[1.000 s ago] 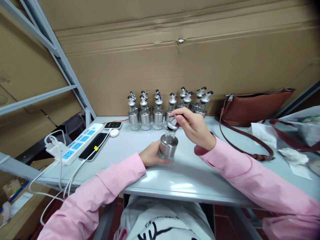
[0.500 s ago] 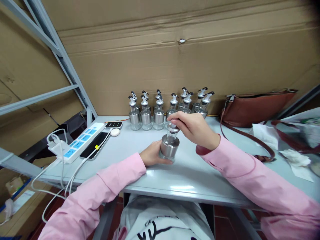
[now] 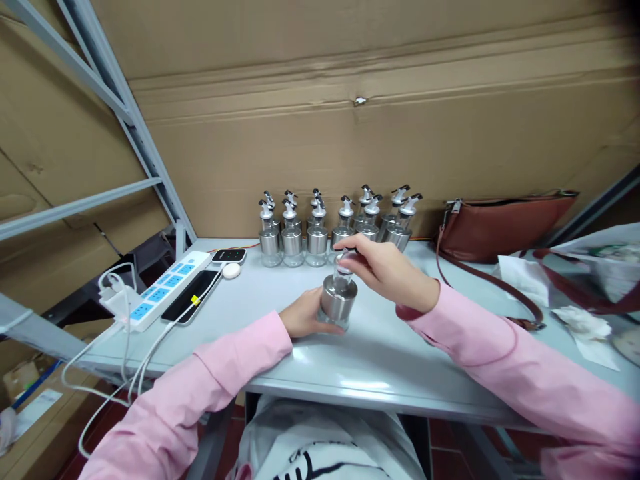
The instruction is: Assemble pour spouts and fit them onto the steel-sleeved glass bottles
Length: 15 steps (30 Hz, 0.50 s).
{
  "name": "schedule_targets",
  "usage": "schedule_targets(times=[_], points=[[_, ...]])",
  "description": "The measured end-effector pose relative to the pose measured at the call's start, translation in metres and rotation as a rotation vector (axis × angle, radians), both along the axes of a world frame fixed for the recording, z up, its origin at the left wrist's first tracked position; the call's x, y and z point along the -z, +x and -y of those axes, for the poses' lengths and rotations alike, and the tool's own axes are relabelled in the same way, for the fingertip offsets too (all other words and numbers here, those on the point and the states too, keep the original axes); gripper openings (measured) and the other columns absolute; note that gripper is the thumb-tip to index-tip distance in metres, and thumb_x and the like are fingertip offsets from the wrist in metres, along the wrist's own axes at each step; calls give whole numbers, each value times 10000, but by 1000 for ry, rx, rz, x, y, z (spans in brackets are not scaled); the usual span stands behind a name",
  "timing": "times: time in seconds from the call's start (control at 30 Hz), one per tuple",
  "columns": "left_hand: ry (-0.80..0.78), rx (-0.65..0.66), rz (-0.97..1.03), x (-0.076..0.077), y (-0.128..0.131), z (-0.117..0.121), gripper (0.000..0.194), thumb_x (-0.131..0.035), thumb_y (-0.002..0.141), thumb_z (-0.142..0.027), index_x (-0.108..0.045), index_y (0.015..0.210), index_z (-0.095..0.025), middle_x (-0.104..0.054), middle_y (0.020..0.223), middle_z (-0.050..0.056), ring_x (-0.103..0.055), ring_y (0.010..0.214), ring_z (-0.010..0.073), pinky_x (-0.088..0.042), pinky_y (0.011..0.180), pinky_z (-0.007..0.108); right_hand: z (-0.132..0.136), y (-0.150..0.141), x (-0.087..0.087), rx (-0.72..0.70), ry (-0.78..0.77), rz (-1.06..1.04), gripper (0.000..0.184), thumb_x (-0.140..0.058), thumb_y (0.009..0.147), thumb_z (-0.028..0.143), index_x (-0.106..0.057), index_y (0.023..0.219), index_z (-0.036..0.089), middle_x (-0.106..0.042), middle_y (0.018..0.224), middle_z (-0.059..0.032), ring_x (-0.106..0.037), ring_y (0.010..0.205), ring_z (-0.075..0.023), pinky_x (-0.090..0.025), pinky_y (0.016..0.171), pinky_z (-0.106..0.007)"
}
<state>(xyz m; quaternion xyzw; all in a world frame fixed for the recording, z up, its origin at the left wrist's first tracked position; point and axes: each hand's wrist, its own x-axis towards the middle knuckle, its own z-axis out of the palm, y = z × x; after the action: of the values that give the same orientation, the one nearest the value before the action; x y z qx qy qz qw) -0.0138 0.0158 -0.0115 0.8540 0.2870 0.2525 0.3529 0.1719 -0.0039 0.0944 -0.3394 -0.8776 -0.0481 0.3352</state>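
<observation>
A glass oil bottle with a steel sleeve (image 3: 339,299) stands on the grey table in front of me. My left hand (image 3: 310,313) is wrapped round its lower body from the left. At the neck, my right hand (image 3: 383,270) has its fingers closed on the pourer cap (image 3: 345,264), most of which they cover. Behind, against the cardboard, several like bottles (image 3: 317,241) stand in rows with silver pourer caps fitted; my right hand partly hides the ones on the right.
On the left lie a white power strip (image 3: 163,293), a black phone (image 3: 193,297), a small black device (image 3: 229,256) and white cables. A brown bag (image 3: 505,227) with its strap, crumpled tissues (image 3: 583,323) and a plastic bag (image 3: 607,260) occupy the right.
My right hand has shifted slightly on the pourer cap, while my left hand keeps its hold on the bottle. The whole view has tilted a little.
</observation>
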Motion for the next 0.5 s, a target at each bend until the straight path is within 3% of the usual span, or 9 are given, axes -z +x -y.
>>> schedule_targets(times=[0.1, 0.13, 0.2, 0.37, 0.5], points=[[91, 14, -55, 0, 0, 0, 541, -607, 782, -483, -445, 1183, -158, -561, 1153, 104, -526, 1042, 251, -408, 915, 377, 2, 5, 7, 75, 76, 69, 671, -579, 782, 505, -351, 1311, 160, -596, 891, -86, -577, 659, -199, -476, 610, -324], [119, 21, -79, -1, 0, 1, 529, -560, 816, -487, -426, 1210, -161, -550, 1181, 111, -518, 1068, 253, -401, 930, 383, 2, 7, 11, 100, 103, 65, 712, -580, 783, 499, -304, 1349, 166, -571, 939, -101, -572, 690, -208, -483, 628, -340], [166, 12, -156, -1, 1, 3, 550, -507, 846, -494, -383, 1265, -160, -494, 1278, 135, -465, 1173, 273, -357, 995, 419, 3, 10, 21, 139, 138, 52, 667, -542, 825, 447, -271, 1377, 188, -529, 1010, -122, -571, 770, -222, -493, 676, -357], [168, -140, -438, 0, 4, 9, 610, -374, 909, -448, -232, 1388, -98, -230, 1475, 185, -106, 1402, 292, -114, 1129, 510, 11, 11, 51, 267, 205, 212, 495, -476, 873, 384, -395, 1333, 221, -404, 1270, -210, -464, 1157, -332, -453, 833, -438], [176, -160, -491, 3, 6, 9, 600, -357, 908, -361, -197, 1406, -68, -189, 1488, 179, -115, 1405, 240, -126, 1149, 451, 18, 10, 63, 330, 131, 354, 460, -467, 882, 282, -413, 1331, 201, -451, 1281, -210, -420, 1237, -323, -454, 847, -412]])
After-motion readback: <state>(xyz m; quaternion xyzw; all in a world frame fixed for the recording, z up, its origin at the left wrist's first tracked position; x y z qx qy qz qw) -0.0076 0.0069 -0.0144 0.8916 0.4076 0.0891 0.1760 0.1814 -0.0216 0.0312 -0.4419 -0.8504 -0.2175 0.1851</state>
